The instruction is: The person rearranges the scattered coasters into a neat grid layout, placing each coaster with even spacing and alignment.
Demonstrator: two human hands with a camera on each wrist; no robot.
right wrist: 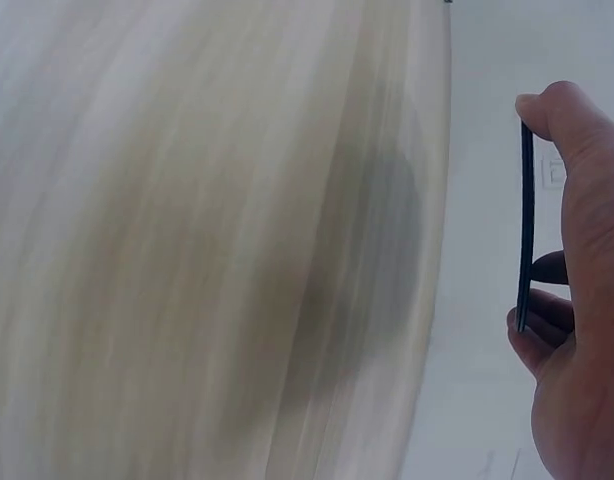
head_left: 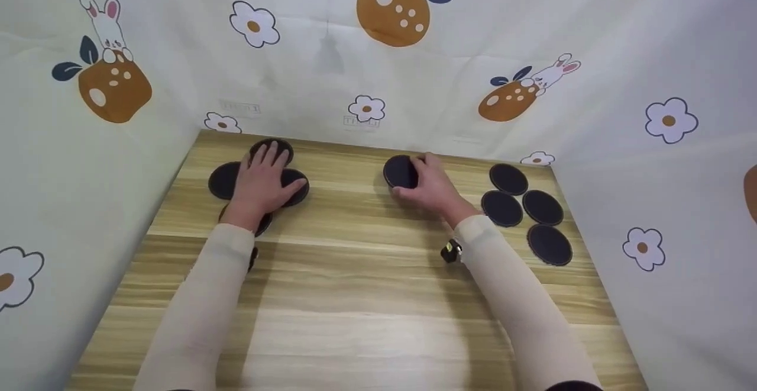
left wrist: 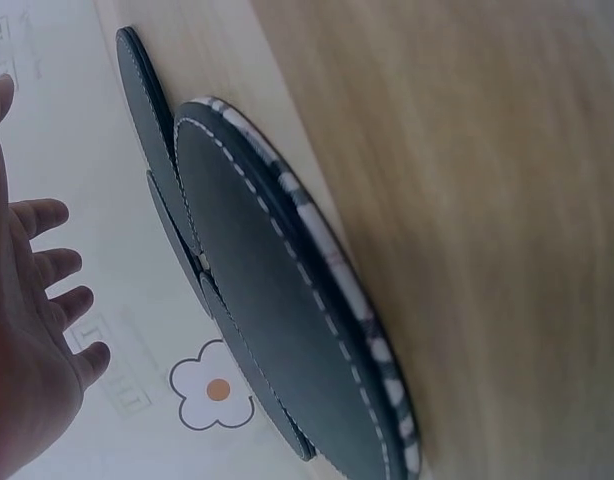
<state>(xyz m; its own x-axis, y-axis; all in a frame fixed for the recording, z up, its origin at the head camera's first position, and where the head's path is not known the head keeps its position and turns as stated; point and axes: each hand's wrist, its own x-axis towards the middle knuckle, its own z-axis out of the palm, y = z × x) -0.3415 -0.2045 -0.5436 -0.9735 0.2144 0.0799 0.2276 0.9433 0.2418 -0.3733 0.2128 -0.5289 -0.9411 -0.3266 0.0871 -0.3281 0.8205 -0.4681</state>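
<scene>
My right hand (head_left: pixel 436 187) grips a round black coaster (head_left: pixel 399 171) by its edges, thumb on one side and fingers on the other. Seen edge-on in the right wrist view, that coaster (right wrist: pixel 527 215) is thin and held up off the table. Over on the left, my left hand (head_left: pixel 257 187) is spread above a cluster of several black coasters (head_left: pixel 223 181), partly hiding them. In the left wrist view its fingers (left wrist: pixel 57 265) look apart from the coasters. The nearest coaster (left wrist: pixel 277 290) there has pale stitching and a checked rim.
Several more black coasters (head_left: pixel 501 208) lie grouped at the right of the wood-grain table (head_left: pixel 355 296). White sheeting (head_left: pixel 307 65) printed with rabbits, fruit and flowers walls in the back and both sides. Small dark devices (head_left: pixel 451 251) sit at my wrists.
</scene>
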